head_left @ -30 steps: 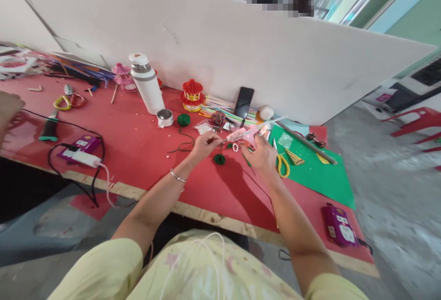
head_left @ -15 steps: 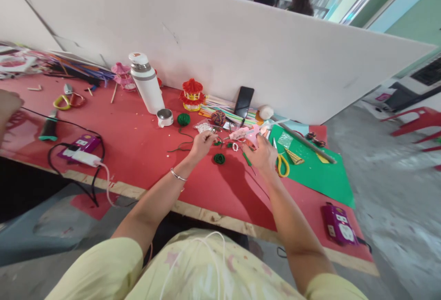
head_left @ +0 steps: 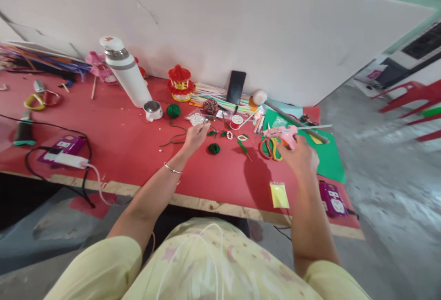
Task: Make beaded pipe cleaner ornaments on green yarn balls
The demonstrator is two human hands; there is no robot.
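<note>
Centrally, a green coil [head_left: 214,148] lies on the red bench [head_left: 131,144], and every place is given from it. Just left of the coil and slightly beyond it, the left hand [head_left: 195,136] is raised over the bench. Its grip is pinched shut on a thin piece [head_left: 204,127] too small to be made out, and a bangle is worn on that wrist. Well to the right of the coil, the right hand [head_left: 300,156] is seen blurred, its grip closed on the handle of a pink glue gun [head_left: 279,132] whose nozzle is turned towards the coil's side. Between the gun and the coil, orange-handled scissors [head_left: 269,148] are laid at the edge of a green sheet [head_left: 330,162]. A bead ring [head_left: 229,135] and a red spool [head_left: 236,121] are found just beyond the coil. Nearer than the coil and to its right, a yellow packet [head_left: 279,195] rests by the bench edge. Far beyond the coil to the left, a white flask [head_left: 126,72] stands upright with a steel cup [head_left: 153,110] beside it.
</note>
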